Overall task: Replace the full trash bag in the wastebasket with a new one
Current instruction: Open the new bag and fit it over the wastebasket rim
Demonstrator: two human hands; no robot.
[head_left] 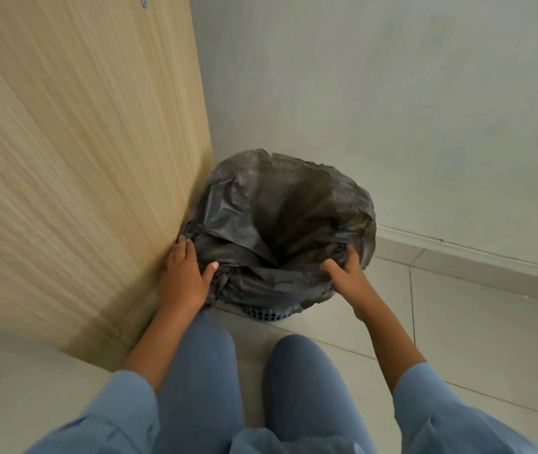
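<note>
A dark grey trash bag (280, 221) lines a blue mesh wastebasket (267, 314) that stands on the floor in the corner; only a strip of the basket's base shows under the bag. The bag's mouth gapes open and its rim is folded down over the basket's edge. My left hand (184, 273) lies on the bag's left rim, fingers spread down its outer side, thumb on the plastic. My right hand (346, 273) pinches the bag's right rim between thumb and fingers. The bag's inside looks dark; I cannot tell what it holds.
A light wooden panel (80, 158) stands close against the basket's left side. A pale wall (392, 93) with a skirting strip (474, 253) runs behind and to the right. My knees in blue trousers (300, 388) are just in front of the basket on the tiled floor (474, 339).
</note>
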